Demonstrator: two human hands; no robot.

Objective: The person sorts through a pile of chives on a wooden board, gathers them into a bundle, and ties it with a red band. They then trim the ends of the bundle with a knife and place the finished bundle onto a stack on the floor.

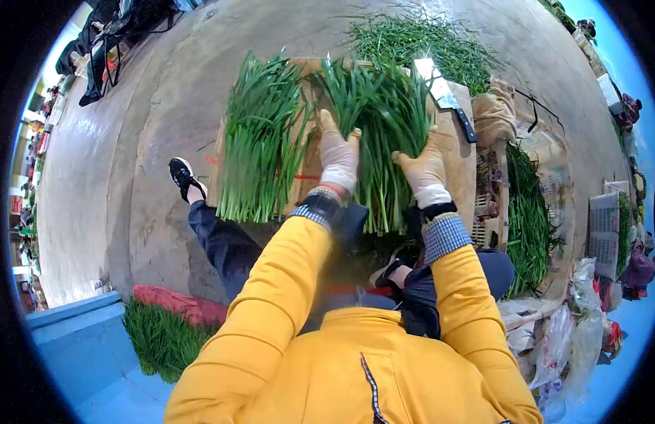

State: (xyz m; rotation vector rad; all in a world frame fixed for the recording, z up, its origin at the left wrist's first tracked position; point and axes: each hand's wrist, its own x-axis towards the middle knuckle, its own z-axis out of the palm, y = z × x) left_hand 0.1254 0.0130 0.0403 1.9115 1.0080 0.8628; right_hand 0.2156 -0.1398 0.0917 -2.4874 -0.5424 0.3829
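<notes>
A loose bundle of garlic chives point(378, 152) lies on a wooden board point(456, 166) in front of me, stem ends toward my body. At its left edge is my left hand point(339, 152), in a pale glove, thumb and finger stretched apart. My right hand point(423, 169), gloved too, rests against the right edge with the thumb over the leaves and the fingers pointing away from me. Both hands touch the bundle from the sides. Left of them, a second pile of chives point(253, 148) covers the board. A cleaver point(444, 95) lies at the far right corner, handle toward me.
Loose chives point(426, 42) are heaped on the floor beyond the board. To the right stands a crate of chives point(529, 219) with a brown cloth point(494, 113) at its corner. More chives point(161, 336) and a red sack point(179, 304) lie behind at left. Plastic bags point(568, 339) hang at right.
</notes>
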